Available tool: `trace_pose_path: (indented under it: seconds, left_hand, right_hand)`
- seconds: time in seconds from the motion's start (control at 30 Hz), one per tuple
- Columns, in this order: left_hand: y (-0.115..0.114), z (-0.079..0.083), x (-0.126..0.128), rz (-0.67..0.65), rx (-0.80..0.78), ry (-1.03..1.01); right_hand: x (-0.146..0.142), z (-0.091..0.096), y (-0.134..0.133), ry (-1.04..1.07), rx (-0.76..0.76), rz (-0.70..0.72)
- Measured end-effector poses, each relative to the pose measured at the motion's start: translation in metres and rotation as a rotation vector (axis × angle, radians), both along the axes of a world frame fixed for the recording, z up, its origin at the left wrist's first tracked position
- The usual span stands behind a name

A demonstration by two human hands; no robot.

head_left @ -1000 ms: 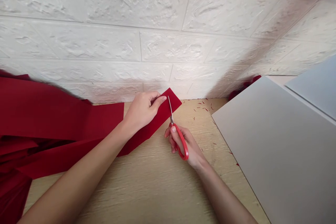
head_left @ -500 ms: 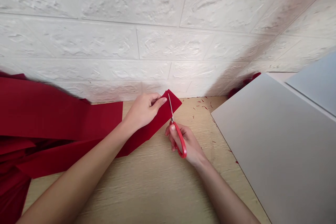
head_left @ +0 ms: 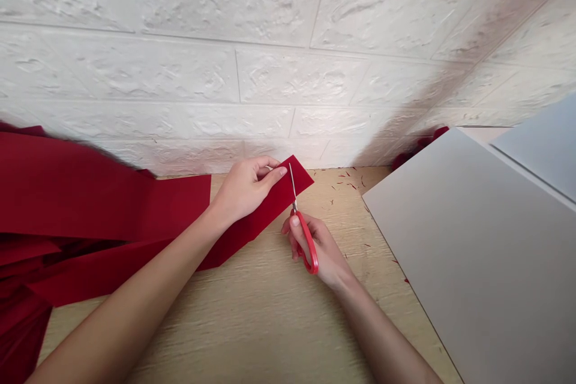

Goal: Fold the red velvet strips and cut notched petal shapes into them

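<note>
The left hand (head_left: 245, 192) pinched a long deep-red fabric strip (head_left: 279, 204) over the pale wood tabletop (head_left: 252, 324). The right hand (head_left: 326, 252) gripped red-handled steel scissors (head_left: 308, 243), blades across the strip's far end, still uncut; red snippets (head_left: 346, 183) lay right.

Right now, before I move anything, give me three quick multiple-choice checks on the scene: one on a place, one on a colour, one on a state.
1. Where do the small red scraps lie?
A) on the wooden tabletop
B) stuck to the white brick wall
C) in a tray

2. What colour are the handles of the scissors?
A) blue
B) red
C) black

3. What is the left hand doing?
A) resting on bare wood
B) holding the scissors
C) holding the red strip

Answers:
1. A, they are scattered on the wood beside the grey board.
2. B, red loops show around the right hand.
3. C, its thumb and fingers grip the strip.
</note>
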State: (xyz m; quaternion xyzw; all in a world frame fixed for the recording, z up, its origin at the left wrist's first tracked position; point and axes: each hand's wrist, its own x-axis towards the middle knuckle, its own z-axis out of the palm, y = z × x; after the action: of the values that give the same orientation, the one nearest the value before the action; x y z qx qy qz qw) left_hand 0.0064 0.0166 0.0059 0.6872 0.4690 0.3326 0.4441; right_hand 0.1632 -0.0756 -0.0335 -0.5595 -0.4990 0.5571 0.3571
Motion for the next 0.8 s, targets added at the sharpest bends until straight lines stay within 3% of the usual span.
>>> trace_pose_path:
  seconds: [0.4, 0.8]
  left_hand:
    - [-0.0028, 0.0022, 0.0023, -0.025, -0.041, -0.008]
    - [-0.0024, -0.0048, 0.0047, -0.029, 0.036, 0.022]
  right_hand:
    - [0.0006, -0.0003, 0.001, -0.021, 0.009, 0.001]
    - [0.0001, -0.0005, 0.0009, -0.012, 0.01, 0.008]
